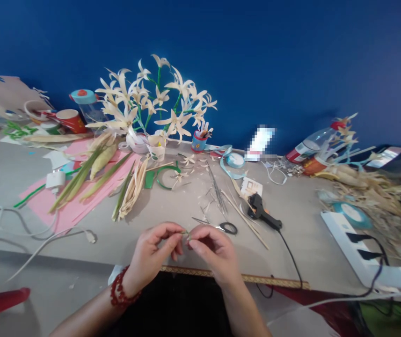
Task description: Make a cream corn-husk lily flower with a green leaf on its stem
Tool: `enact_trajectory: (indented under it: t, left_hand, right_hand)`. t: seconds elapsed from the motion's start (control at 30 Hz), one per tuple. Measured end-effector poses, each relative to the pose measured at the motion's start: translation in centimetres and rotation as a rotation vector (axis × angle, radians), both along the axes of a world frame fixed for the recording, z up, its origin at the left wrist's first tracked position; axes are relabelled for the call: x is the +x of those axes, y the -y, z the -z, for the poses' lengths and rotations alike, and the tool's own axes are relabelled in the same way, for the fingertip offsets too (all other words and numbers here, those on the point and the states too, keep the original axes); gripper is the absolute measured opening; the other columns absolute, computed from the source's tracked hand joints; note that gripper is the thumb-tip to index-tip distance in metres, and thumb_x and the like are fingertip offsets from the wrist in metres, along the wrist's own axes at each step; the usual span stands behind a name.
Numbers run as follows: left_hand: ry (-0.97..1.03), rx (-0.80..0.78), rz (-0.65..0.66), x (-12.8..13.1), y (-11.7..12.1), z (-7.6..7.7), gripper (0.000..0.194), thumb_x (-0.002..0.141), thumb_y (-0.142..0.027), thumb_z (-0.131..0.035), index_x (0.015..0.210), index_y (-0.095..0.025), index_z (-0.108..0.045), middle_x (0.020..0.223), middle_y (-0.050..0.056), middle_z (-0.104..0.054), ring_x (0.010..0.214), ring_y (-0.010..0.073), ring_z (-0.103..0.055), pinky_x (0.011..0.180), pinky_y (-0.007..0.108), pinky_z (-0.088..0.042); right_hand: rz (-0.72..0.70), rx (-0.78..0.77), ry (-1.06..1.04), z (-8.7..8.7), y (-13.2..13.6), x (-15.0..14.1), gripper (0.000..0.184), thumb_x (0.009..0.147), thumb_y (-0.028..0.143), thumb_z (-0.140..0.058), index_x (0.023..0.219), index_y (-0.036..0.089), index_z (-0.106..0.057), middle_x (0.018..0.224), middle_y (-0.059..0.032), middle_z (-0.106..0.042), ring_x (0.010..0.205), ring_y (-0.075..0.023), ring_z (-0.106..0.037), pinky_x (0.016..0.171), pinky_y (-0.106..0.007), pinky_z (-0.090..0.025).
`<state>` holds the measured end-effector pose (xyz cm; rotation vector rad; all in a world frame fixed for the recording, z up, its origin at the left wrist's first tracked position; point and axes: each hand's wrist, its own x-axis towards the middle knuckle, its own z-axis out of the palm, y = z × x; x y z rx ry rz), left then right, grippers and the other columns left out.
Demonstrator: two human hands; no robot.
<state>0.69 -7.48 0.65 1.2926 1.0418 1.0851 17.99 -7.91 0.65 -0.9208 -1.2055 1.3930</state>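
Note:
Over the front edge of the table, my left hand [158,247] and my right hand [215,250] meet fingertip to fingertip. Both pinch a small thin greenish piece [185,233], mostly covered by the fingers; its kind is too small to make out. Just beyond my right hand lie scissors [229,228] with black handles, blades pointing left. A black hot glue gun [263,213] rests farther right, its cord running off the front edge. Several thin sticks [247,220] lie between scissors and glue gun. Left of centre is a bundle of pale dried husk strips [133,189].
White husk flowers [175,122] on green stems stand in cups at the back. Corn husks [98,164] lie on pink paper [39,201] at left. A white power strip [347,252], blue ribbon roll [235,160] and plastic bottle [305,142] are to the right.

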Motion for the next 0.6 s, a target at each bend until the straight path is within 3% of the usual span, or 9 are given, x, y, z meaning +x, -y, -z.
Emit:
enact_trajectory:
  t: [0.1,0.3,0.47,0.6]
  left_hand:
    - [0.006,0.050,0.010,0.4,0.2,0.1,0.013,0.094,-0.024,-0.057,0.089,-0.016,-0.066,0.060,-0.002,-0.064,0.048,0.0095,-0.059,0.047,0.019,-0.051]
    - [-0.219,0.507,-0.075,0.7,0.4,0.4,0.012,0.089,-0.008,-0.059,0.091,-0.018,-0.065,0.075,0.001,-0.067,0.066,0.0118,-0.064,0.063,0.022,-0.053]
    - [-0.286,0.688,-0.109,0.7,0.2,0.2,0.022,0.087,-0.001,-0.057,0.100,-0.018,-0.063,0.074,0.002,-0.068,0.072,0.0147,-0.064,0.076,0.031,-0.054]
    - [-0.310,0.785,-0.129,0.8,0.1,0.4,0.027,0.084,0.003,-0.057,0.101,-0.017,-0.063,0.075,0.002,-0.068,0.072,0.0152,-0.063,0.084,0.036,-0.053]
  right_hand:
    - [0.069,-0.042,-0.183,0.8,0.0,-1.0,0.006,0.079,0.022,-0.077,0.078,0.022,-0.071,0.083,-0.0001,-0.062,0.080,-0.0139,-0.060,0.073,-0.025,-0.048]
    - [0.141,-0.157,-0.483,0.7,0.5,-3.3,0.009,0.078,0.021,-0.078,0.074,0.023,-0.069,0.079,0.0035,-0.051,0.061,-0.0092,-0.055,0.055,-0.022,-0.046]
    - [0.227,-0.130,-0.454,0.4,0.6,-3.7,0.011,0.075,0.020,-0.081,0.074,0.023,-0.070,0.075,0.0033,-0.056,0.067,-0.0099,-0.056,0.063,-0.021,-0.047]
    - [0.209,-0.216,-0.466,0.3,0.5,-3.5,0.016,0.070,0.022,-0.085,0.072,0.021,-0.069,0.074,0.0031,-0.059,0.069,-0.0098,-0.055,0.065,-0.019,-0.046]
